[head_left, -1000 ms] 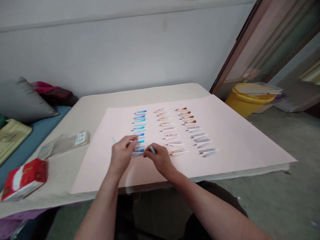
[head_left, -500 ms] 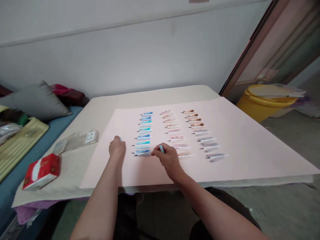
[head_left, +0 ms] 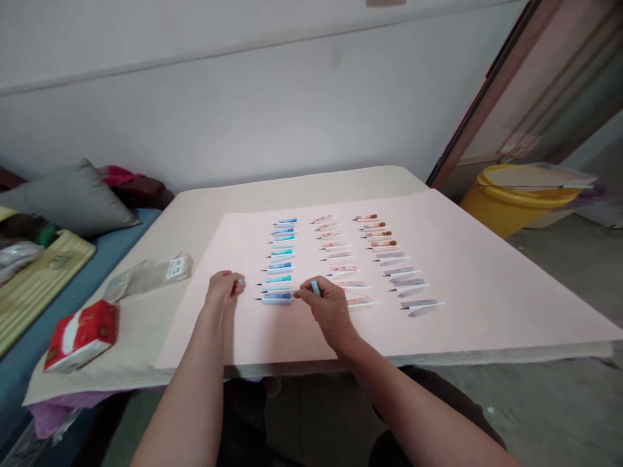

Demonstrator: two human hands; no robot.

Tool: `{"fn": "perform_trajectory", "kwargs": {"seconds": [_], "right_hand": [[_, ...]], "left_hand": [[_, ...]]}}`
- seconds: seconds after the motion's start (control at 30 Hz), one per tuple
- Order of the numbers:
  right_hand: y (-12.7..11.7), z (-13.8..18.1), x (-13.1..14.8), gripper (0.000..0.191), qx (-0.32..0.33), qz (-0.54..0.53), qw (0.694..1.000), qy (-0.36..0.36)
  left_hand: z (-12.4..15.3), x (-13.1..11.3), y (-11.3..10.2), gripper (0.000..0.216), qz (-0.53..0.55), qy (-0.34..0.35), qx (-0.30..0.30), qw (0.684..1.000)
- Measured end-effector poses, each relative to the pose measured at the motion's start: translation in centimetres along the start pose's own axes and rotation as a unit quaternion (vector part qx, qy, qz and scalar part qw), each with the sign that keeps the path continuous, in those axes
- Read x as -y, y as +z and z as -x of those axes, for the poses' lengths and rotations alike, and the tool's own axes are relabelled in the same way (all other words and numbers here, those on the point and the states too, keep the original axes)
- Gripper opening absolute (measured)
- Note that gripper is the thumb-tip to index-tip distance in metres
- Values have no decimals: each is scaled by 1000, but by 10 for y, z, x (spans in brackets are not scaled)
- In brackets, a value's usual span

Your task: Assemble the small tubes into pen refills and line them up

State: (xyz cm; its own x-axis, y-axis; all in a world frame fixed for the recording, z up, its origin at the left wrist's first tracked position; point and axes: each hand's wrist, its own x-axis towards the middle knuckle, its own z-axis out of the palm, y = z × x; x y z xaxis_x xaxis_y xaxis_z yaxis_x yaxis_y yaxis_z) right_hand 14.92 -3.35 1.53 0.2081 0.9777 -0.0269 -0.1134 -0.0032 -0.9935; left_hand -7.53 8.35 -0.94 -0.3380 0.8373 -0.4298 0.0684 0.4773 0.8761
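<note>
My right hand (head_left: 329,306) is closed over the lower end of the left column. Its fingertips pinch the white end of a thin pen refill (head_left: 278,292), whose dark tip points left. A light-blue pen part (head_left: 316,288) sticks up from the same hand. To the left, my left hand (head_left: 222,287) is closed in a pinch on a small pale-blue piece (head_left: 240,281), mostly covered by the fingers. Between the hands lies a column of blue pen parts (head_left: 280,266) with refills. Pink and orange pen parts (head_left: 341,255) form the middle column, partly hidden by my right hand.
Brown-topped pen parts (head_left: 384,244) and grey ones (head_left: 411,283) make up the right column on the pink sheet (head_left: 487,279). A clear plastic bag (head_left: 150,271) and a red tissue pack (head_left: 82,334) lie at the left. A yellow bucket (head_left: 511,204) stands beyond the table's right side.
My left hand has turned and shifted slightly left and nearer, and its pinched piece now shows. The refill in my right hand has swung from a slant to nearly level, its tip higher.
</note>
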Motion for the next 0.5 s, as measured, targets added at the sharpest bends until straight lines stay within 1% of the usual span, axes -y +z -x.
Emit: {"fn": "perform_trajectory", "kwargs": {"seconds": [0.1, 0.27, 0.37, 0.5], "right_hand": [[4, 2, 2, 12, -7, 11, 1000, -29], [7, 4, 9, 11, -31, 25, 997, -72], [5, 4, 13, 12, -43, 30, 995, -81], [2, 4, 15, 12, -47, 38, 995, -85]], "left_hand": [[10, -11, 1, 14, 102, -42, 47, 993], [38, -22, 8, 7, 234, -95, 118, 960], [54, -23, 13, 7, 281, -112, 136, 943], [64, -22, 18, 6, 315, -119, 151, 929]]}}
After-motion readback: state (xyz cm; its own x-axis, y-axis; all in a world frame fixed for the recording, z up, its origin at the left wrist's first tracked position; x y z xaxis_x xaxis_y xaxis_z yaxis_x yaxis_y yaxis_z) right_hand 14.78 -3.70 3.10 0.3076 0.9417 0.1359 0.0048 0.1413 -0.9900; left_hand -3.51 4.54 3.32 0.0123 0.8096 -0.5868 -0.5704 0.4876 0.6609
